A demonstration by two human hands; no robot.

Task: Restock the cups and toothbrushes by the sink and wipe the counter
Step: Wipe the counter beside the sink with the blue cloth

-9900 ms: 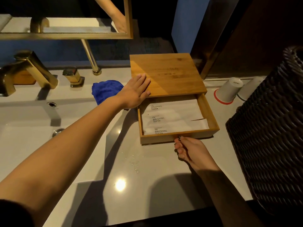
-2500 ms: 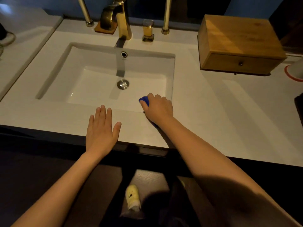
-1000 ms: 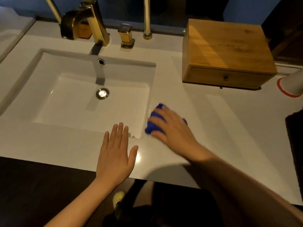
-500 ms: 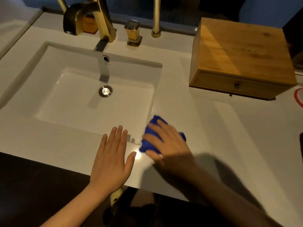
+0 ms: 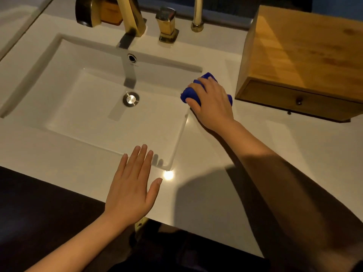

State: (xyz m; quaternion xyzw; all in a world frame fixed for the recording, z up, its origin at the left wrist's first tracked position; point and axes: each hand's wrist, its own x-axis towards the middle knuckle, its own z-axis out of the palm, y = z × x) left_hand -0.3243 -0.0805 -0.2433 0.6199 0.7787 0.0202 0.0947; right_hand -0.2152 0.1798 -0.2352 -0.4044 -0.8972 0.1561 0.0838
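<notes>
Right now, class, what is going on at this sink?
A person is wiping the white counter. The right hand presses a blue cloth on the strip between the sink basin and the wooden drawer box, whose drawer is shut. The left hand rests flat, empty, at the counter's front edge.

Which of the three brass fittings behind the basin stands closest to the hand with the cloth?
The round post, rightmost of the three; the square handle and the faucet stand farther left of the right hand.

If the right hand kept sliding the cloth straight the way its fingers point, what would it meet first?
The right hand, pressing the blue cloth, points up and slightly left along the counter. That strip looks free until the brass tap handle, probably.
</notes>
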